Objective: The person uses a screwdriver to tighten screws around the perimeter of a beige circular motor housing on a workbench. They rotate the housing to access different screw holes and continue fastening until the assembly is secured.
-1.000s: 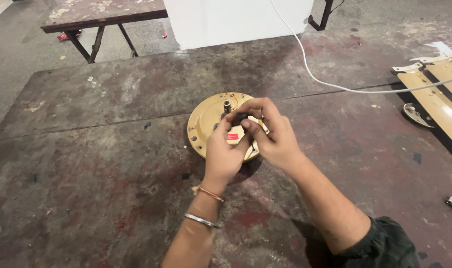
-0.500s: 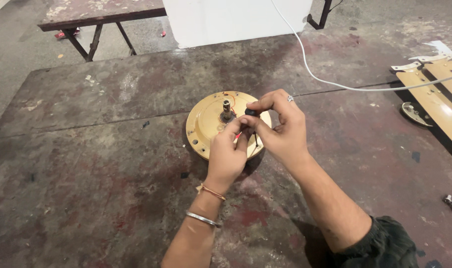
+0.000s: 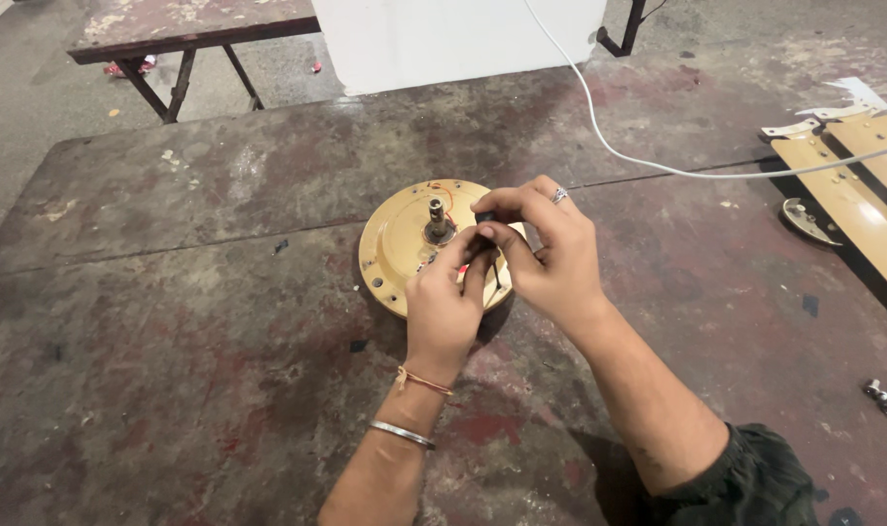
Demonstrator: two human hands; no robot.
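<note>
Nearest to us, our left hand [image 3: 443, 307] and right hand [image 3: 551, 258] meet over the middle of the worn, red-stained table [image 3: 171, 370]. Both have their fingertips pressed together on a small dark piece [image 3: 484, 218]; what it is we cannot tell, being mostly hidden by the fingers. The left wrist carries a thread band and a metal bangle; the right hand wears a ring.

Just under the hands lies a round yellow motor housing [image 3: 400, 244], flat on the table, with a short metal shaft [image 3: 436, 216] standing upright at its centre, just left of the pinched piece.

Toward the right edge lie a few screws [image 3: 886, 397], then yellow fan blades [image 3: 843, 190]. A white cable [image 3: 638, 161] runs across the far side.
</note>
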